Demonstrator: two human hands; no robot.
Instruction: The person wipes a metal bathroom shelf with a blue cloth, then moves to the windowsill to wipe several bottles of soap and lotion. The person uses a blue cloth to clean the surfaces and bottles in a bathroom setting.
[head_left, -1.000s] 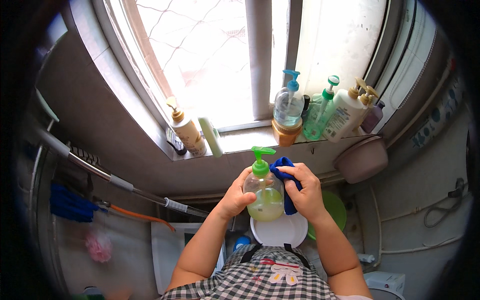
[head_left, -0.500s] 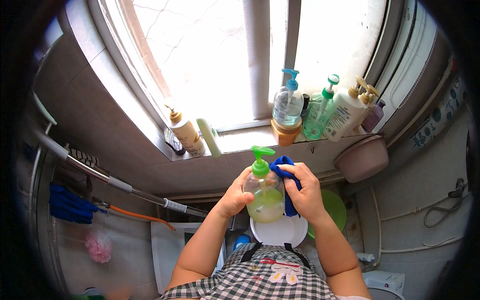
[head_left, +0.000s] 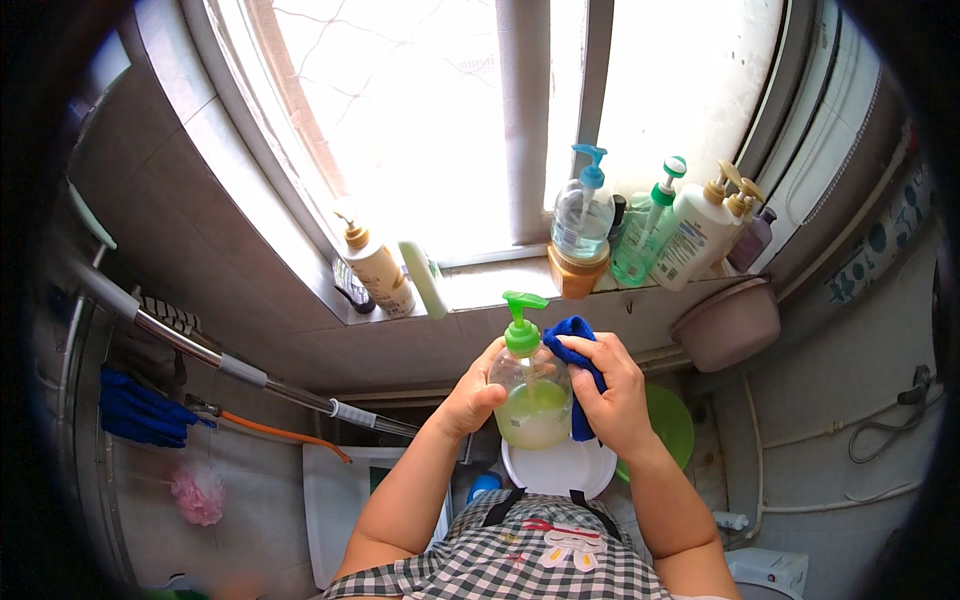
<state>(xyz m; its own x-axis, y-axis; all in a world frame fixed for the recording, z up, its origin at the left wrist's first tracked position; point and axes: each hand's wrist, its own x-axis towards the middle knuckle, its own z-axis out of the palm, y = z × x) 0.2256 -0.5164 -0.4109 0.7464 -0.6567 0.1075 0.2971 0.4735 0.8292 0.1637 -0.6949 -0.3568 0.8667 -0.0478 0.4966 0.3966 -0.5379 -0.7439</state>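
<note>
A clear pump bottle (head_left: 530, 405) with a bright green pump head, partly filled with pale green liquid, stands upright in front of me in mid-air. My left hand (head_left: 474, 393) grips its left side, thumb on the front and fingers wrapped behind. A blue cloth (head_left: 578, 340) is bunched in my right hand (head_left: 610, 385), which presses it against the bottle's right side near the shoulder; part of the cloth hangs down below the fingers. The fingertips behind the bottle are hidden.
On the windowsill stand a cream pump bottle (head_left: 378, 272), a light green container (head_left: 422, 278), a blue-topped bottle (head_left: 583, 215) on an orange jar (head_left: 577, 270), a green bottle (head_left: 645, 240) and white bottles (head_left: 692, 235). Below are a white basin (head_left: 560, 468) and a green basin (head_left: 668, 430).
My right hand and the blue cloth have shifted slightly to the right and down along the bottle. The bottle stays almost in place in my left hand; the view has moved a little.
</note>
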